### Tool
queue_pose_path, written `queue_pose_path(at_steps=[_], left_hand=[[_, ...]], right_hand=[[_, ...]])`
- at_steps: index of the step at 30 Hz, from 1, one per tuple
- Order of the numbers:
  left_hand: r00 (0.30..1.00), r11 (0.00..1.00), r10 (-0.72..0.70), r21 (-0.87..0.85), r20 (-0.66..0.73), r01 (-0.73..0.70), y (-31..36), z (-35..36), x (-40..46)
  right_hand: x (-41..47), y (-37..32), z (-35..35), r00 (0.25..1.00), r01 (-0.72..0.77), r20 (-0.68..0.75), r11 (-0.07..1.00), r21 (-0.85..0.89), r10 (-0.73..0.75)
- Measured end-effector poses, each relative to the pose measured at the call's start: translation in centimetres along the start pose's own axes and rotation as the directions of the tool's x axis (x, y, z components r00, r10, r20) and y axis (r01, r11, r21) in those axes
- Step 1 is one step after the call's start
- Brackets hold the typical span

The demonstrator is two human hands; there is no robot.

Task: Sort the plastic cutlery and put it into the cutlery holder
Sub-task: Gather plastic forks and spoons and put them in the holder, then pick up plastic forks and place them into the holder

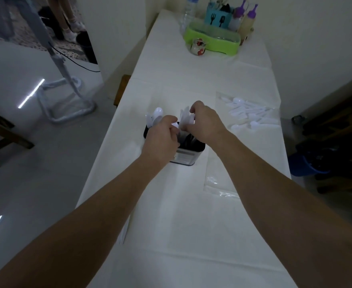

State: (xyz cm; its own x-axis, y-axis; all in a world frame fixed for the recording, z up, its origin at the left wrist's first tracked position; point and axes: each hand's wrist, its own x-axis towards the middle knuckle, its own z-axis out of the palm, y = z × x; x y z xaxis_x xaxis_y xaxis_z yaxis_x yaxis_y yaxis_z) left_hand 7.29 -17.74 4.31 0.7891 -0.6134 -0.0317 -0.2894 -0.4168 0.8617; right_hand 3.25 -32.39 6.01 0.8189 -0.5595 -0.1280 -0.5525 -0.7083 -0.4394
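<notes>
A dark cutlery holder point(188, 157) stands mid-table with white plastic spoons point(156, 115) upright in its far left part and white forks or knives point(185, 116) in the far right part. Over the holder's left side, my left hand point(163, 135) has its fingers curled round a white piece whose kind I cannot make out. My right hand point(205, 123) reaches over the holder's right side and pinches the upright white pieces there. A pile of loose white plastic cutlery point(252, 115) lies to the right on a clear plastic bag point(220, 183).
At the far end of the white-covered table point(171, 225) stand a green tray point(212, 38), a blue utensil caddy point(217, 16), purple-capped bottles point(249, 17), a water bottle point(188, 15) and a small jar point(198, 46). A metal stand point(67, 96) occupies the floor left; a person's legs are beyond.
</notes>
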Motion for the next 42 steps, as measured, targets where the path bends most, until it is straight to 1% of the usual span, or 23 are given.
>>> queue_pose_path(at_steps=[4,9,12,14,16,18,20,23,26,28,32,35,37,42], left_hand=[[0.999,0.997,-0.021,-0.075,0.051,0.024,0.0,-0.7,-0.4],[1.000,0.999,-0.022,-0.041,-0.003,0.022,-0.1,-1.1,-0.5],[1.000,0.999,-0.010,-0.042,-0.006,0.010,-0.8,-1.9,-1.0],[0.999,1.000,0.007,0.012,-0.049,-0.006,-1.5,-2.9,-1.3],[0.996,0.993,0.025,0.115,-0.091,-0.014,-2.3,-4.4,-1.7],[0.994,0.982,0.016,0.188,-0.106,0.004,-3.5,-6.0,-2.3],[0.995,0.974,-0.009,0.224,-0.103,0.032,-4.6,-7.0,-2.9],[0.998,0.922,-0.039,0.385,-0.045,0.053,-6.0,-8.9,-5.0],[0.997,0.848,-0.073,0.526,-0.002,0.063,-7.7,-10.4,-7.4],[0.993,0.802,-0.118,0.589,0.003,0.093,-9.2,-10.8,-9.0],[0.983,0.720,-0.185,0.680,-0.003,0.138,-12.5,-10.6,-12.5],[0.966,0.686,-0.258,0.701,-0.015,0.195,-14.4,-9.9,-14.8],[0.942,0.697,-0.334,0.666,-0.026,0.266,-15.4,-9.3,-15.9],[0.895,0.709,-0.442,0.590,-0.054,0.386,-16.7,-7.7,-17.2]], right_hand=[[-0.4,0.2,-0.5,1.000,0.028,-0.007,0.998,-0.063,-0.028],[-0.8,0.2,-1.2,0.999,-0.032,-0.044,0.998,-0.061,0.029],[-1.6,0.2,-1.8,0.996,-0.031,-0.091,0.996,-0.084,0.023],[-2.3,0.1,-2.0,0.987,-0.018,-0.163,0.995,-0.098,0.002],[-3.4,-0.4,-1.9,0.972,0.011,-0.235,0.996,-0.087,-0.031],[-4.9,-1.4,-1.3,0.964,0.043,-0.259,0.996,-0.074,-0.061],[-6.6,-2.2,-0.6,0.962,0.081,-0.255,0.993,-0.087,-0.101],[-9.3,-3.9,1.4,0.958,0.157,-0.232,0.985,-0.076,-0.170],[-11.8,-5.0,4.3,0.963,0.190,-0.192,0.981,-0.027,-0.191],[-13.4,-5.3,6.8,0.978,0.165,-0.128,0.986,0.001,-0.164],[-16.4,-5.6,11.8,0.994,0.082,0.069,0.997,-0.009,-0.081],[-18.3,-6.1,14.9,0.984,0.013,0.177,1.000,-0.010,-0.011],[-19.2,-6.6,16.5,0.974,-0.049,0.222,0.999,0.001,0.047],[-20.9,-7.2,19.7,0.952,-0.173,0.256,0.985,0.000,0.168]])
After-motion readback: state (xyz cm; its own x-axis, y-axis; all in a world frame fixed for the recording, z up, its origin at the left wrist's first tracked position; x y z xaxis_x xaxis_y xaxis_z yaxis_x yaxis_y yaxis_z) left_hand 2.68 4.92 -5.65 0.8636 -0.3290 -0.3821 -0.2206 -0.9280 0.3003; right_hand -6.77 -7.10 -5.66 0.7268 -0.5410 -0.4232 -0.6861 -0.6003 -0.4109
